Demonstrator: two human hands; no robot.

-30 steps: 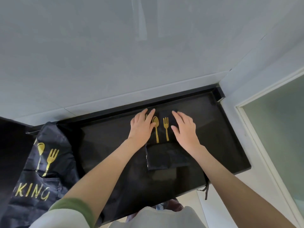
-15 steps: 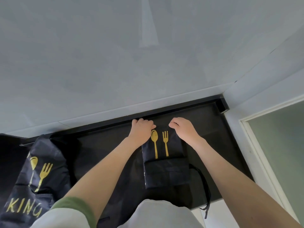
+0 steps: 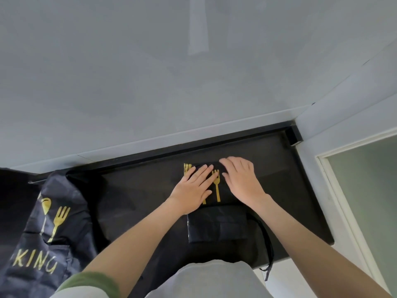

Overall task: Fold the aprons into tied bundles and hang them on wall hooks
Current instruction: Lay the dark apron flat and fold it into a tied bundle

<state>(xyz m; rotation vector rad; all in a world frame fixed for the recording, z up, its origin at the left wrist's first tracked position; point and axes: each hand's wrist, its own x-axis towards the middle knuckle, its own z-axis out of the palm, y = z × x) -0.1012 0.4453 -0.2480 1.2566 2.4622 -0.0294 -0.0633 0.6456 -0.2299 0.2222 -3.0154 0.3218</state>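
Two hands down on the folded black apron with gold fork print [image 3: 217, 226], which lies on the glossy black countertop [image 3: 139, 190], nearer its right end and close to the raised back edge.

Left hand [image 3: 193, 188]: palm flat on the apron's far half, fingers straight and held together, tips reaching a gold fork. It presses and grips nothing.

Right hand [image 3: 241, 181]: just beside the left, also lying on the cloth. Fingers loosely bent and close together, tips at the apron's far edge, thumb tucked in toward the fork. I see no pinch.

Apron's near half shows as a thicker, rectangular fold, free of both hands. Thin black tie strap [image 3: 269, 244] runs from its right side along the counter and hangs off the front edge.

Second black apron with gold spoon, fork and lettering [image 3: 58, 222] lies unfolded over the counter's left end, well apart from my hands.

Plain grey wall [image 3: 150, 82] behind the counter; white door frame [image 3: 335, 190] to the right. Green cuff [image 3: 90, 280] on my left sleeve.
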